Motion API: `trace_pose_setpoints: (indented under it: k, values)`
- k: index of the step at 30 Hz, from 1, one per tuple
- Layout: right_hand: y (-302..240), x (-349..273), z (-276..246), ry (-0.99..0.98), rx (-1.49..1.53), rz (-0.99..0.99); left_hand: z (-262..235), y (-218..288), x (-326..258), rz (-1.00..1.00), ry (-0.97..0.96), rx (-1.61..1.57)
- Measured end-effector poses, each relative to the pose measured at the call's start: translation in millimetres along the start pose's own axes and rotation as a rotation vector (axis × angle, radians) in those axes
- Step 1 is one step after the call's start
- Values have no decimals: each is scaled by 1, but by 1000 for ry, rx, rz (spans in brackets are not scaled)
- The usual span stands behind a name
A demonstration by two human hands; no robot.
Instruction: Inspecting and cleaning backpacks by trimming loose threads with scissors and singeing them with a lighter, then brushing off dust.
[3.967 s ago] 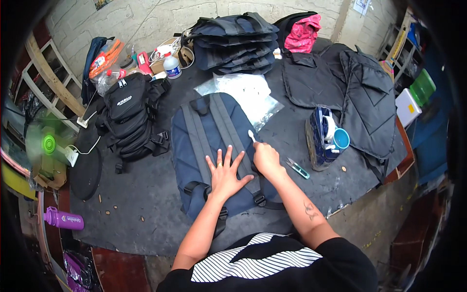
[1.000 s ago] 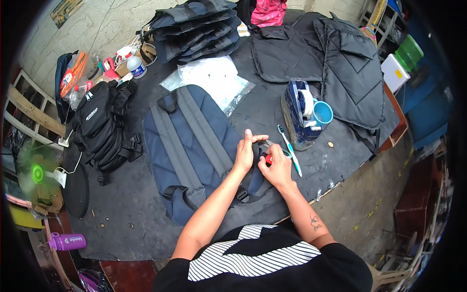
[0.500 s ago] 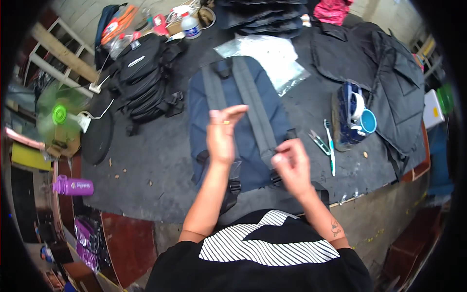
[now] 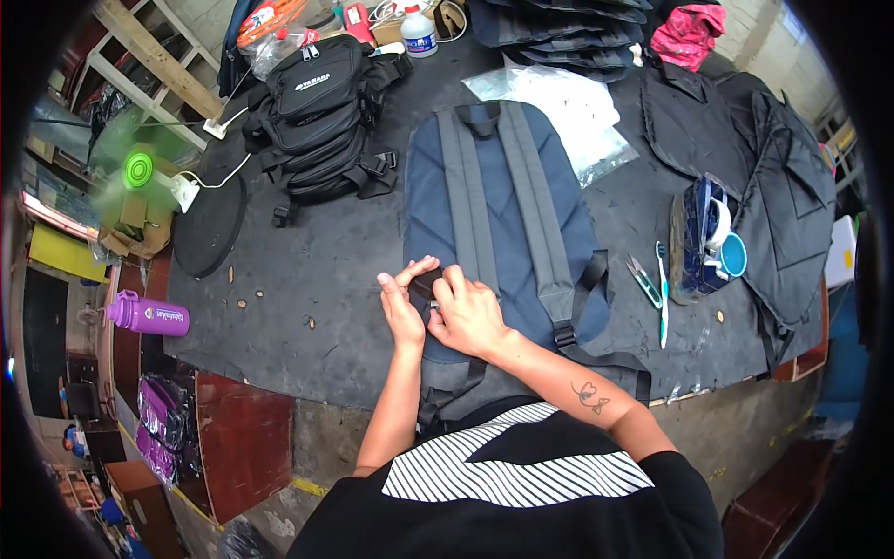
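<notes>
Fingers of both hands are pinched on a small black strap buckle at the lower left strap of the blue backpack. Left hand is closed on the buckle from the left, right hand from the right, thumbs and forefingers meeting over it. Backpack is laid straps-up on the dark counter, bottom end toward the person. Risk, judged: buckle is small and mostly hidden under the fingertips, so webbing could slip out or be threaded twisted if grip is loosened. Both forearms are brought in from below the backpack, wrists bent inward, the right forearm angled across its lower right corner. Scissors and a blue mug lie right of the backpack, a black bag upper left of it, a clear plastic bag tucked under its upper right.
</notes>
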State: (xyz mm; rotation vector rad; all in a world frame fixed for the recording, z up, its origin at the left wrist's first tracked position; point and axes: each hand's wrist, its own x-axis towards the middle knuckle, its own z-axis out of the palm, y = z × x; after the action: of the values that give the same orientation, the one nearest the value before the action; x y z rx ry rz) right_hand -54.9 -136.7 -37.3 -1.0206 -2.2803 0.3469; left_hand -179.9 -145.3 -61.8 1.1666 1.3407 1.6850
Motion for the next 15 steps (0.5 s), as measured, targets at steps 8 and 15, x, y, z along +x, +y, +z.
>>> trace_pose_setpoints:
  k: [8, 15]
  values:
    - [4, -5, 6, 22, 31, -26, 8, 5, -5, 110, 38, 143]
    - [4, -6, 2, 78, 76, -60, 9, 9, -7, 193, -14, 100]
